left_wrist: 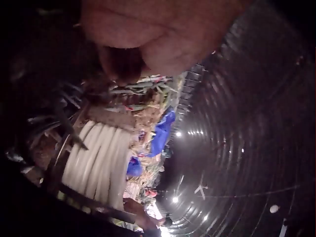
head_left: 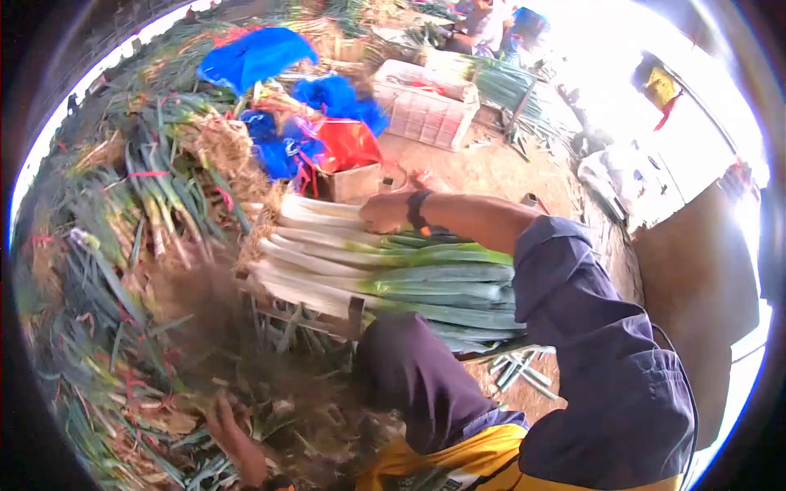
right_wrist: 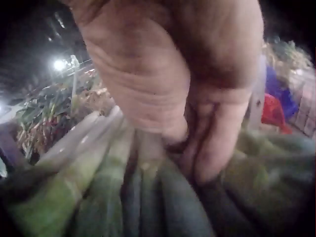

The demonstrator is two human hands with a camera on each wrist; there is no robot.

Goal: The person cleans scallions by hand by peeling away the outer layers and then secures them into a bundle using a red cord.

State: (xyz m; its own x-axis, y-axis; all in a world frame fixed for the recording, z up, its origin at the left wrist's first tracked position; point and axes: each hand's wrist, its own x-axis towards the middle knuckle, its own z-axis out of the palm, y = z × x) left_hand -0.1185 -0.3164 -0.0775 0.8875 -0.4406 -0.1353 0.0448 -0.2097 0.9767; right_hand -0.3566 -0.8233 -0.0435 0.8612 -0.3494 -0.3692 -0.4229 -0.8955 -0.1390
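A row of leeks [head_left: 327, 262] lies side by side, white ends to the left and green leaves to the right. At its far side, my right hand [head_left: 385, 213] rests among the stalks. In the right wrist view, its thumb and bent fingers [right_wrist: 217, 143] close round a leek stalk [right_wrist: 150, 150] between the other green stems. My left hand [head_left: 233, 442] is low at the left, away from the row and over scattered leek leaves. Seen from the left wrist, its fingers [left_wrist: 143, 29] are loosely bent, with no held thing showing.
Bundled leeks [head_left: 151, 184] with red ties and roots are heaped along the left. Beyond the row stand a cardboard box [head_left: 354, 184], blue bags [head_left: 258, 59] and a pale plastic crate [head_left: 426, 114]. Cut leaf pieces [head_left: 522, 370] lie near my leg. Brown motion blur covers the lower-left middle.
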